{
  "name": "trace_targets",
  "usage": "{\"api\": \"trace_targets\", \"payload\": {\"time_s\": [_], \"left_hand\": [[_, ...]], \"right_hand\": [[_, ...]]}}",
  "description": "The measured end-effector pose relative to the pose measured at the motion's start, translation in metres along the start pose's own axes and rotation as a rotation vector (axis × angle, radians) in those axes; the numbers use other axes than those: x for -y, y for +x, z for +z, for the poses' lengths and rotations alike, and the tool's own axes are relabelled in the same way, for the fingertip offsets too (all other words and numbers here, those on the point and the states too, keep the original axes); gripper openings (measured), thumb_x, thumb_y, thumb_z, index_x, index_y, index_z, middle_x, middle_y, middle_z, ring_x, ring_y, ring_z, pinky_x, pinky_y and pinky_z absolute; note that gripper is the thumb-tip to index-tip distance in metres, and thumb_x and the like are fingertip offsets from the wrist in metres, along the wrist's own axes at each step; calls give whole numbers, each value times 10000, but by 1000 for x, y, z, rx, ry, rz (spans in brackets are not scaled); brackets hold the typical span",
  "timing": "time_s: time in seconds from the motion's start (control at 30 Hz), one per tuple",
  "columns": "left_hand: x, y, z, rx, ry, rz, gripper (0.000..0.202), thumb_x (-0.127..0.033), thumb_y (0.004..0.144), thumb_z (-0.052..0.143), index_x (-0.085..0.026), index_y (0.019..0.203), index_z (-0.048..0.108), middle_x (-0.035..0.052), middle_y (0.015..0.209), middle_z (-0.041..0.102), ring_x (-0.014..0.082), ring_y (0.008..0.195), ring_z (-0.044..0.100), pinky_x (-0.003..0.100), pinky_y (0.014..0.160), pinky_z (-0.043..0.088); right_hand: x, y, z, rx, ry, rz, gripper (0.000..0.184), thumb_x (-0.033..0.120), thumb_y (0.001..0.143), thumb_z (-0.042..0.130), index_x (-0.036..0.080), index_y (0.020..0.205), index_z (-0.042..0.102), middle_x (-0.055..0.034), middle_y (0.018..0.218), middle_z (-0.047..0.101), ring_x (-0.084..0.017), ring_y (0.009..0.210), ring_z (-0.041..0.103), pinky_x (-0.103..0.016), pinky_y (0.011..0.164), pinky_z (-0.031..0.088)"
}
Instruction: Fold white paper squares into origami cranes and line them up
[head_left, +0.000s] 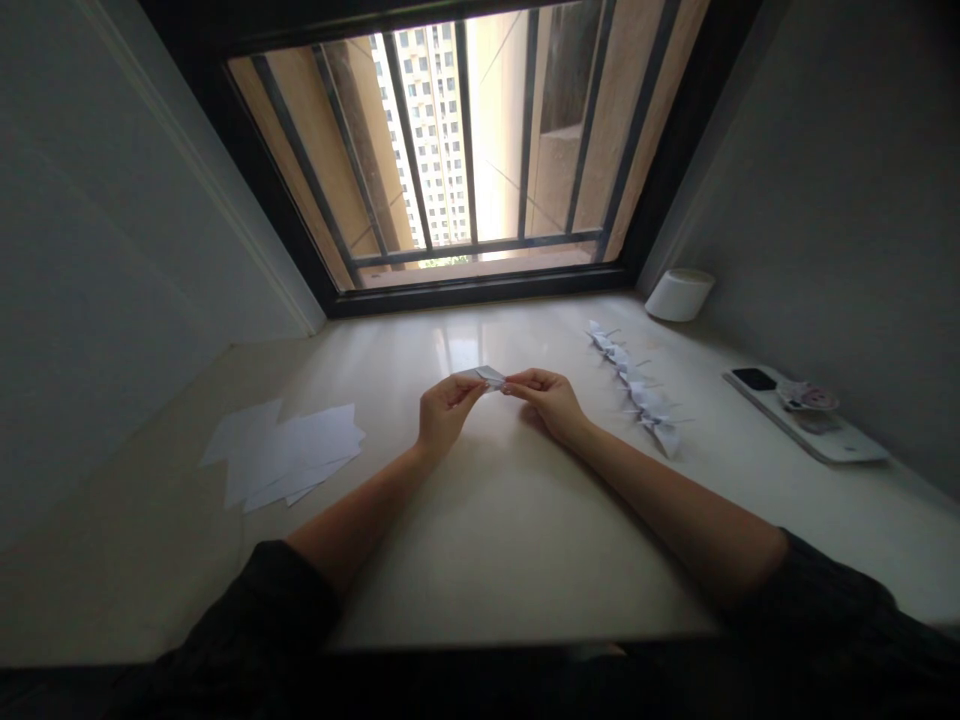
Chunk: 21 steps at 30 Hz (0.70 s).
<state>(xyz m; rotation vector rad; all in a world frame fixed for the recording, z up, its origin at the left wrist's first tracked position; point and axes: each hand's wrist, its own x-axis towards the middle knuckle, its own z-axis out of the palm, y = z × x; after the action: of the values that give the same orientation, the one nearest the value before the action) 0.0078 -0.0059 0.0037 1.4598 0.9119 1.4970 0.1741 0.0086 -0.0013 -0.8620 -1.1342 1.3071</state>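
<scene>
Between my two hands, just above the pale counter, is a small piece of folded white paper. My left hand pinches its left side between thumb and fingers. The right side is gripped by my right hand, thumb and forefinger pressed together. The paper's exact folds are too small to make out. To the right lies a row of several folded paper cranes. Loose white paper sheets overlap one another on the left.
A white phone with a ring-like attachment on its back lies at the right. Near the window's right corner stands a white round container. The dark-framed window with bars closes off the back, and walls flank both sides.
</scene>
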Motion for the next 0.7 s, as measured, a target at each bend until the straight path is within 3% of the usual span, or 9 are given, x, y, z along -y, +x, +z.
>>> {"api": "trace_targets", "payload": {"time_s": [0.23, 0.47, 0.7], "left_hand": [[-2, 0, 0, -3, 7, -16, 191, -298, 709, 689, -152, 828, 664, 57, 885, 694, 176, 850, 649, 358, 859, 502], [-2, 0, 0, -19, 5, -29, 181, -287, 713, 684, -141, 819, 661, 59, 866, 690, 166, 830, 646, 334, 833, 503], [0, 2, -1, -48, 13, -40, 161, -273, 694, 699, -143, 785, 672, 45, 812, 684, 139, 769, 630, 286, 763, 506]], "right_hand": [[5, -3, 1, -42, -59, 42, 290, 366, 523, 793, 180, 733, 718, -56, 719, 717, -186, 655, 652, -286, 570, 501], [10, -5, 3, -43, -90, 0, 258, 349, 517, 794, 186, 704, 723, -47, 706, 720, -184, 672, 659, -293, 628, 517], [9, -5, 5, -44, -53, 36, 290, 357, 512, 796, 171, 722, 720, -56, 707, 719, -185, 652, 658, -282, 581, 513]]}}
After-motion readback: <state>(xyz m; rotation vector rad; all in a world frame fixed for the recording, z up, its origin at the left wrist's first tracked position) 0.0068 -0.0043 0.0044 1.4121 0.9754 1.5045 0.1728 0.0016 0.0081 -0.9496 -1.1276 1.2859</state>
